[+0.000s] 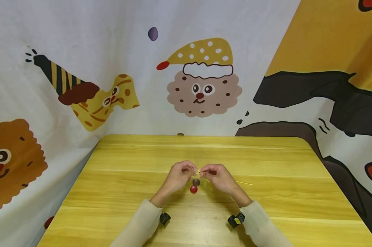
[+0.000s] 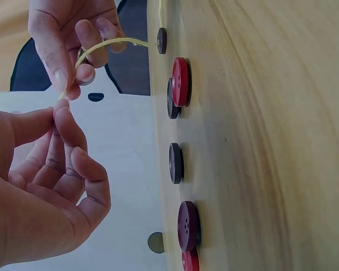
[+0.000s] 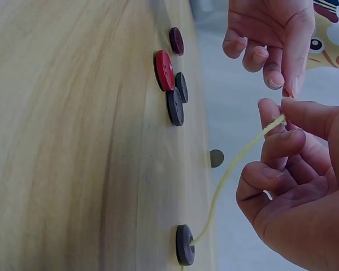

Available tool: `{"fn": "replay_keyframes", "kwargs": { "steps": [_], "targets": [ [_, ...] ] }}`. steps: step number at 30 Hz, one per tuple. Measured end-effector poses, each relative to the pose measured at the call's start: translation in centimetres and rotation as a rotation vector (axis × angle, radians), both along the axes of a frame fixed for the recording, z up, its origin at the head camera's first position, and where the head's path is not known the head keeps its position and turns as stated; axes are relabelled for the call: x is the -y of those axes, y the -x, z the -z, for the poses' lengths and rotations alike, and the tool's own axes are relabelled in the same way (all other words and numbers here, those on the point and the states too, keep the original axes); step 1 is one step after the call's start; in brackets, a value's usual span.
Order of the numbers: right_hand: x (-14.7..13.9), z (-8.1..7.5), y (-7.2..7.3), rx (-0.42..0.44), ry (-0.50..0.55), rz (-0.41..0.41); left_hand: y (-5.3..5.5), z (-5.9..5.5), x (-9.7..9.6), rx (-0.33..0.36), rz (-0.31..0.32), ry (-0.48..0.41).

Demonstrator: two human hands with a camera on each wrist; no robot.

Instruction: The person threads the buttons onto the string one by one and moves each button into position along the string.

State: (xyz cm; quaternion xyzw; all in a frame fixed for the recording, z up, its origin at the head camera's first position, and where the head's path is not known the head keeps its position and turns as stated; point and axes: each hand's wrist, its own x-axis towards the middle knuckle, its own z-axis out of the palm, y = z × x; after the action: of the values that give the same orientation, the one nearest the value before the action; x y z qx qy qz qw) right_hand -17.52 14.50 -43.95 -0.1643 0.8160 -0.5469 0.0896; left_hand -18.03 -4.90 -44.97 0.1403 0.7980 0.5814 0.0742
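My left hand and right hand meet fingertip to fingertip above the table. In the right wrist view, my right thumb and fingers pinch a yellow cord close to its end. My left hand holds the tip of that cord between thumb and forefinger, partly hidden by the fingers. From the hands the cord arcs down to a dark button and shows again on its other side. Below the hands lie a red button and a grey-brown button.
Several more loose buttons lie on the wooden table, among them a maroon button and a dark button. Part of the cord trails right of my right hand. A printed cloth hangs behind the table.
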Motion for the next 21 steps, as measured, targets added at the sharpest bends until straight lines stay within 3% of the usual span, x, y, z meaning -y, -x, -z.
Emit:
{"fn": "replay_keyframes", "kwargs": {
  "steps": [5, 7, 14, 21],
  "targets": [
    [0.1, -0.7, -0.4, -0.002, 0.008, 0.001, 0.1, 0.2, 0.1, 0.002, 0.004, 0.011],
    [0.0, -0.5, -0.4, 0.007, -0.001, 0.0, 0.6, 1.3, 0.2, 0.002, 0.002, 0.007],
    [-0.5, -0.2, -0.5, 0.054, 0.022, -0.01, 0.6, 1.5, 0.3, -0.013, 0.004, 0.027],
    [-1.0, 1.4, -0.5, 0.112, 0.06, -0.012, 0.2, 1.8, 0.6, 0.026, 0.026, 0.107]
  ]
}}
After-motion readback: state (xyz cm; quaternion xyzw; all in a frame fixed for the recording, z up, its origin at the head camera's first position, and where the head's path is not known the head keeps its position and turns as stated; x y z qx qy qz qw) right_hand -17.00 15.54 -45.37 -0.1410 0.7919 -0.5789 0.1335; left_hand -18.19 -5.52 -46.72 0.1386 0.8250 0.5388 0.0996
